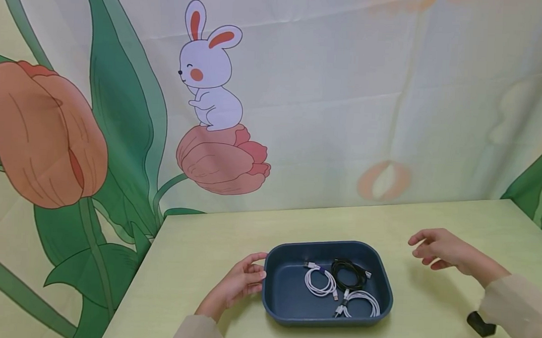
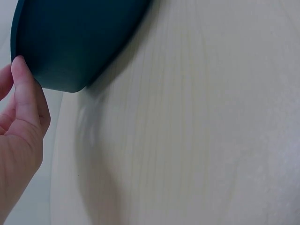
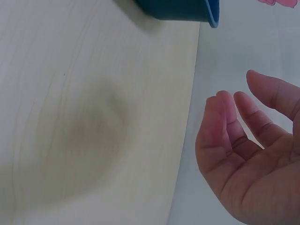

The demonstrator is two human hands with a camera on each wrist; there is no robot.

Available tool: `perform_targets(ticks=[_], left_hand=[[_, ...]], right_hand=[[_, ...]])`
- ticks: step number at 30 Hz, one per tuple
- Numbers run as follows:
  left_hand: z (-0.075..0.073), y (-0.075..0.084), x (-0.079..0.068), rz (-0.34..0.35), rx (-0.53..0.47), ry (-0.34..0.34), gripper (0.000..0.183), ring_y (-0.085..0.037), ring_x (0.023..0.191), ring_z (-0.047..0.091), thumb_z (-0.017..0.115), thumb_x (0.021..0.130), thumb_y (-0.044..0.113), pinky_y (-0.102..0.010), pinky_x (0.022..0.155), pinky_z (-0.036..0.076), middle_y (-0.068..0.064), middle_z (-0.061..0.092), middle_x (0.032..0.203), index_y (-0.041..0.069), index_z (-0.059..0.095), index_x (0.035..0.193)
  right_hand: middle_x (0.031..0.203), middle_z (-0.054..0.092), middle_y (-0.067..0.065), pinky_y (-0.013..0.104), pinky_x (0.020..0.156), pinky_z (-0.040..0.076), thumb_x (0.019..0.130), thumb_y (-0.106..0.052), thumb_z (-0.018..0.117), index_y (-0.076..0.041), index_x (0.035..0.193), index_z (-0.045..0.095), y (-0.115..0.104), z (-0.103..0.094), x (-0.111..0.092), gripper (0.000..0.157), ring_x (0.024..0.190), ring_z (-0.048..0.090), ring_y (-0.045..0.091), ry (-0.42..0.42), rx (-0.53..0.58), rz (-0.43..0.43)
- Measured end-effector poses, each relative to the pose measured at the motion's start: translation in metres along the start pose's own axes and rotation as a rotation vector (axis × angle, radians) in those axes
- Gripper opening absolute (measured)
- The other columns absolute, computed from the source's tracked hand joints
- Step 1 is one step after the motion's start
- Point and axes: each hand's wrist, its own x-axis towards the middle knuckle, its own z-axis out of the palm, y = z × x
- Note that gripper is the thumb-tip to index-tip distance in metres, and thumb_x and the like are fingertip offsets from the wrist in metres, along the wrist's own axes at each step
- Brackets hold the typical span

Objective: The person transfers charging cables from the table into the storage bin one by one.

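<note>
A dark blue rectangular tray [image 1: 288, 291] sits on the table. In its right half lie coiled cables: a white cable [image 1: 310, 284] with a dark tie, a black cable [image 1: 334, 273], and another white cable [image 1: 374, 300] near the front wall. My left hand [image 1: 241, 281] is at the tray's left end, its thumb and fingertips touching the outer wall and rim. The left wrist view shows the thumb [image 2: 26, 93] right at the rim. My right hand [image 1: 444, 249] hovers right of the tray, apart from it, fingers loosely bent and holding nothing.
The pale wood-grain table [image 1: 204, 247] meets a printed cloth backdrop [image 1: 318, 115] with a rabbit and tulips along its back edge. A small black object [image 1: 480, 324] shows beside the right sleeve [image 1: 514, 310].
</note>
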Motion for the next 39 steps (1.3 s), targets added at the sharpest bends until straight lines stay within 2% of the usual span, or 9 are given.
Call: perform_targets(ticks=[18, 25, 32, 39], left_hand=[[0.001, 0.000, 0.000, -0.005, -0.005, 0.005, 0.050, -0.007, 0.069, 0.053, 0.054, 0.086, 0.006, -0.018, 0.061, 0.049, 0.001, 0.049, 0.088, 0.008, 0.033, 0.131], [0.000, 0.000, 0.000, -0.005, -0.001, 0.007, 0.051, -0.008, 0.069, 0.053, 0.055, 0.086, 0.007, -0.018, 0.061, 0.049, 0.000, 0.049, 0.089, 0.007, 0.034, 0.131], [0.001, 0.002, -0.001, -0.004, 0.002, 0.004, 0.052, -0.007, 0.069, 0.053, 0.054, 0.086, 0.006, -0.018, 0.060, 0.048, 0.000, 0.049, 0.089, 0.007, 0.032, 0.132], [0.002, 0.002, -0.001, -0.005, 0.007, 0.007, 0.052, -0.007, 0.068, 0.053, 0.055, 0.086, 0.007, -0.018, 0.060, 0.048, 0.001, 0.049, 0.088, 0.007, 0.032, 0.132]], right_hand=[[0.107, 0.056, 0.015, 0.034, 0.071, 0.048, 0.083, -0.035, 0.058, 0.006, 0.122, 0.038, 0.023, -0.023, -0.012, 0.061, 0.083, 0.054, 0.023, 0.001, 0.011, 0.046], [0.108, 0.055, 0.011, 0.034, 0.073, 0.048, 0.084, -0.035, 0.057, 0.006, 0.124, 0.036, 0.031, -0.032, -0.017, 0.061, 0.085, 0.053, 0.021, 0.007, 0.020, 0.041], [0.112, 0.054, 0.015, 0.034, 0.074, 0.047, 0.086, -0.035, 0.054, 0.007, 0.124, 0.035, 0.041, -0.040, -0.021, 0.059, 0.088, 0.053, 0.021, 0.015, 0.008, 0.040], [0.109, 0.055, 0.008, 0.034, 0.073, 0.047, 0.086, -0.035, 0.053, 0.008, 0.125, 0.033, 0.052, -0.048, -0.026, 0.061, 0.091, 0.052, 0.022, 0.022, 0.011, 0.044]])
